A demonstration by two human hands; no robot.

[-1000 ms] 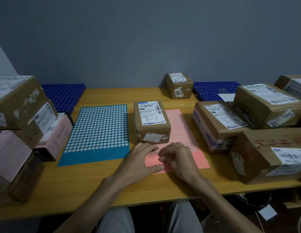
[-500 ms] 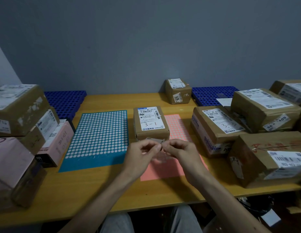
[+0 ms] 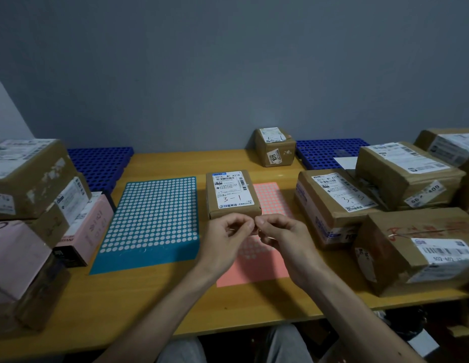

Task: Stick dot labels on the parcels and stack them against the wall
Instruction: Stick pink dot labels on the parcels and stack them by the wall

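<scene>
so, left hand (image 3: 228, 239) & right hand (image 3: 277, 239) hang just in front of the parcel (image 3: 233, 192), above the pink sheet (image 3: 254, 268) that shows right of & in front of the parcel. both: fingers curled, thumb + forefinger tips pinched together where the hands meet; can't tell if a dot sits between, too small. risks, imo: dot folds on itself or clings to the wrong finger in a handover; it covers the parcel's barcode; a hard press shoves the parcel askew. wall (image 3: 228, 74) is well behind the parcel.
</scene>
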